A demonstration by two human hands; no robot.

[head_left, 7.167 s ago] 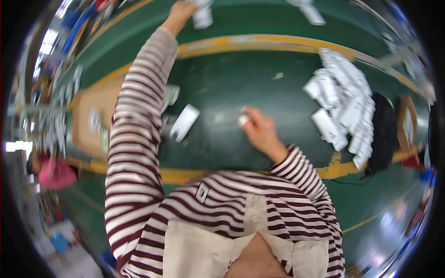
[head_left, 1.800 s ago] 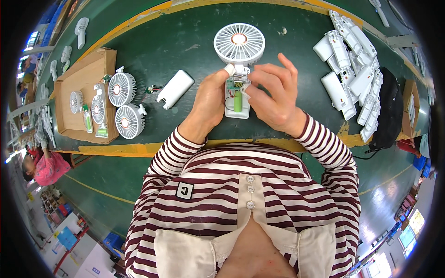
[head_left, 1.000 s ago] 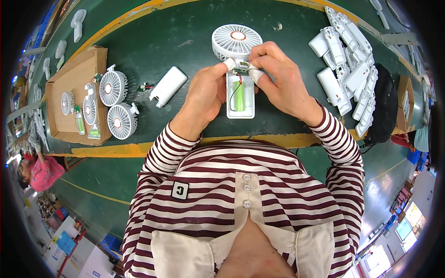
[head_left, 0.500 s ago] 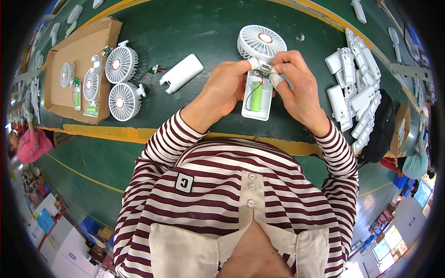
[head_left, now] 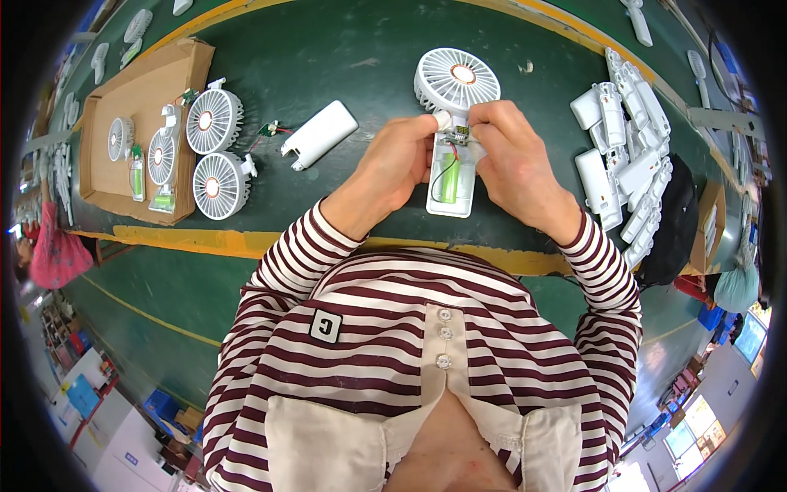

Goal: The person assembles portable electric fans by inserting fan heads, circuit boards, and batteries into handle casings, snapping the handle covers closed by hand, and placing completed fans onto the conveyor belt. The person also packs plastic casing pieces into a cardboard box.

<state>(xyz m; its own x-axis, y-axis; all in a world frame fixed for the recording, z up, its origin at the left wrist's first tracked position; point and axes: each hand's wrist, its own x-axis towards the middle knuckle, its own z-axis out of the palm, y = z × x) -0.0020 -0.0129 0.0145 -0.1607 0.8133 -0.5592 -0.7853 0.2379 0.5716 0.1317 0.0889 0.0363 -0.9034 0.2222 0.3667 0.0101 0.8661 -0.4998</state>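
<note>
A white handheld fan (head_left: 457, 72) lies on the green bench in front of me, round grille away from me and its handle shell (head_left: 451, 209) towards me. Inside the uncovered handle sit a green cylindrical battery (head_left: 450, 179), thin red and black wires, and a small circuit board (head_left: 461, 131) near the neck. My left hand (head_left: 392, 164) grips the neck from the left, with a white covering on its thumb. From the right, my right hand (head_left: 518, 160) pinches at the board and neck with closed fingers. Its fingertips partly hide what they press.
Left of my hands lies a loose white handle cover (head_left: 321, 135). Two fans (head_left: 215, 121) rest beside a cardboard tray (head_left: 102, 107) holding more fan parts. White handle shells (head_left: 602, 184) are piled on the right, near a black item (head_left: 676, 221). The yellow bench edge (head_left: 205, 240) runs before me.
The fan has shifted slightly left and its handle has turned a little in my hands. My right fingers have curled in closer over the neck, covering their white wrap more.
</note>
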